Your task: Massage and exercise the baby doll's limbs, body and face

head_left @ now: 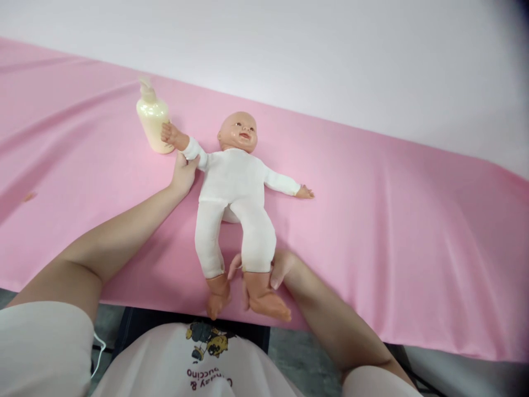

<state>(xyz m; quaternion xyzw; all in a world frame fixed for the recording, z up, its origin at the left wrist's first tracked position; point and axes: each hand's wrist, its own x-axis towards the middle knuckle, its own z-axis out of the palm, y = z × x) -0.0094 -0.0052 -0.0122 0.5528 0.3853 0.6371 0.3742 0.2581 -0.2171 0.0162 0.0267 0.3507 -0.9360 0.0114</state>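
Pink cloth covered the long table (413, 231), whose near edge met the person's white printed shirt (198, 358). Nearest, the right hand (278, 269) was closed around the ankle of the soft white-suited baby doll (233, 193) lying face up mid-table, head to the far side, and farther left the left hand (184, 172) gripped the doll's raised arm. A gentle, supporting hold at both limbs seemed wise, minding the cream plastic pump bottle (152, 118) standing just behind the doll's fist.
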